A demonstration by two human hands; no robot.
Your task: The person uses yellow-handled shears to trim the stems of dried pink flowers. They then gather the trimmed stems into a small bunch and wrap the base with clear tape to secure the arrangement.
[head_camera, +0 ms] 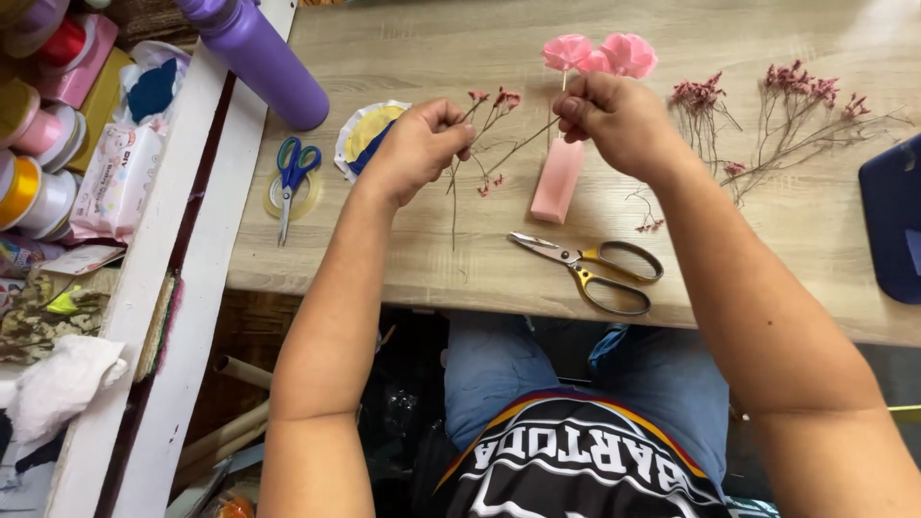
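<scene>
A pale wooden desk (787, 240) runs wall to wall; left of it, ribbon spools (38, 182) crowd a white shelf (182, 288), with a purple bottle (264, 58) and blue scissors (291, 173) on the desk's left part. Left fingers (451, 129) pinch a dried sprig (484, 144), right fingers (576, 110) pinch pink paper flowers (600, 53) above a pink block (556, 180). Gold scissors (595, 269) lie by the near edge, loose sprigs (796, 115) right, bare wood between

My left hand (417, 149) pinches a dried sprig (484, 144) with small pink buds; my right hand (619, 120) is closed around the thin stems of the pink paper flowers (600, 53) just above it. Below my right grip lie a pink block (557, 179) and gold-handled scissors (590, 267); more dried sprigs (787, 115) lie beyond my right hand, blue scissors (293, 173) out past my left
</scene>
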